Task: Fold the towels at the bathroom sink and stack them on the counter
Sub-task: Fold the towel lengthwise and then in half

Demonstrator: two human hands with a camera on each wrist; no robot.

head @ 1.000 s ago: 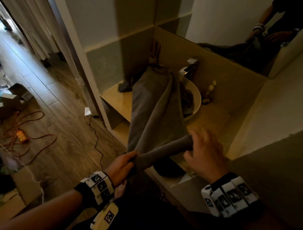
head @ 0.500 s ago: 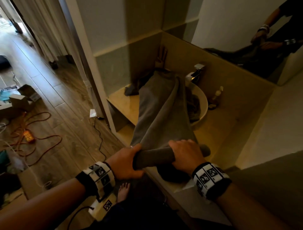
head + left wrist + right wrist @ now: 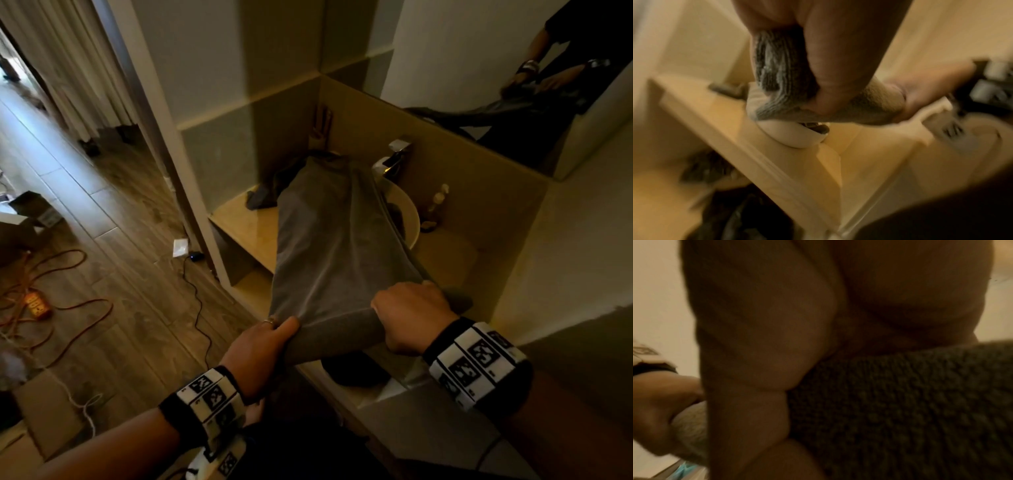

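Both hands have drawn the near end toward the body since a moment ago: the left hand and right hand each curl tight round the gathered end of the grey towel, which stretches taut from them across the counter and over the pale rounded sink. Thick, nubbly terry could bunch unevenly, or the far end may drag into the basin.
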